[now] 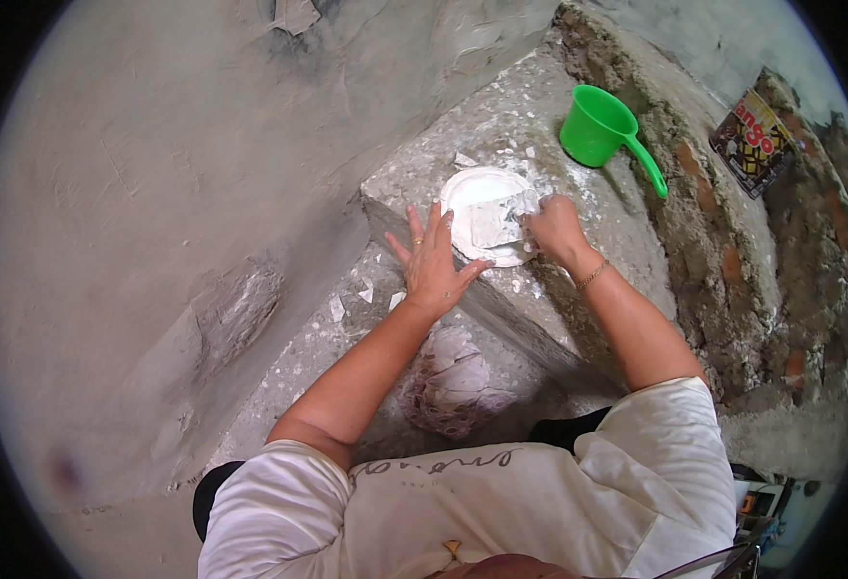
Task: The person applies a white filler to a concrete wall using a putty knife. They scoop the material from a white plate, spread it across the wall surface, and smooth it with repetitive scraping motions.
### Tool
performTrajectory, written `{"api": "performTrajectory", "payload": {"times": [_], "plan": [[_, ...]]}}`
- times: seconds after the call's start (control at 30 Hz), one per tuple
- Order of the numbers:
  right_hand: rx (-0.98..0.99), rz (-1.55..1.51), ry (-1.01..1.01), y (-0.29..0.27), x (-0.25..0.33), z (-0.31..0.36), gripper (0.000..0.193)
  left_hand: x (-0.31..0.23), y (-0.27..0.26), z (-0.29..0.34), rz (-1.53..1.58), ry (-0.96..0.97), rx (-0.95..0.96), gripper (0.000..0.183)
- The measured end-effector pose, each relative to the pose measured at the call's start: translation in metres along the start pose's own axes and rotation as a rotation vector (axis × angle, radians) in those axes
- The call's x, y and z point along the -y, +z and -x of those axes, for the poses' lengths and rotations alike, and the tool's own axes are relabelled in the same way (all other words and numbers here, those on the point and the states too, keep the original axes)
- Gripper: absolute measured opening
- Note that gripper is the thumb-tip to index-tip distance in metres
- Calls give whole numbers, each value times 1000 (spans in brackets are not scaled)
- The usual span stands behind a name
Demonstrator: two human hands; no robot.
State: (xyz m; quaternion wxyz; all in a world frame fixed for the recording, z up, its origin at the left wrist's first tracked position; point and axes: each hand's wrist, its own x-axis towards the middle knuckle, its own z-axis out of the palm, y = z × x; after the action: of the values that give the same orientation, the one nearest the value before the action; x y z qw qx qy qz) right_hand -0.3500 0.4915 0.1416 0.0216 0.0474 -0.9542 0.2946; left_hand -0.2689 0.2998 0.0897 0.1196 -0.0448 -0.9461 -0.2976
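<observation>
A shallow round white dish (456, 181) sits on a rough concrete step, with white paste or powder inside. My left hand (431, 265) is open at the dish's left side, fingers spread, with the thumb and forefinger against its rim. In my right hand (556, 232) I grip a putty knife (494, 224). Its broad blade, smeared white, lies in the dish; my fingers hide most of the handle. Beyond my right hand stands a green plastic dipper (593, 130), its handle pointing to the near right.
A whitish, crumpled bundle (458, 381) lies on the lower step between my forearms. White flakes (337, 308) are scattered about. Rough brick-and-mortar steps (733, 261) rise on the right, bearing a printed brown carton (754, 143). A patchy plastered wall (154, 193) stands left.
</observation>
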Motion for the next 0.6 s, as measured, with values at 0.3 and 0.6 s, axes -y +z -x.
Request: {"api": "performTrajectory", "payload": {"times": [0.3, 0.6], "plan": [[214, -326, 170, -56, -8, -6, 8, -1, -2, 0, -12, -8, 3, 93], [332, -463, 161, -60, -12, 7, 12, -1, -4, 0, 7, -35, 4, 90]]}}
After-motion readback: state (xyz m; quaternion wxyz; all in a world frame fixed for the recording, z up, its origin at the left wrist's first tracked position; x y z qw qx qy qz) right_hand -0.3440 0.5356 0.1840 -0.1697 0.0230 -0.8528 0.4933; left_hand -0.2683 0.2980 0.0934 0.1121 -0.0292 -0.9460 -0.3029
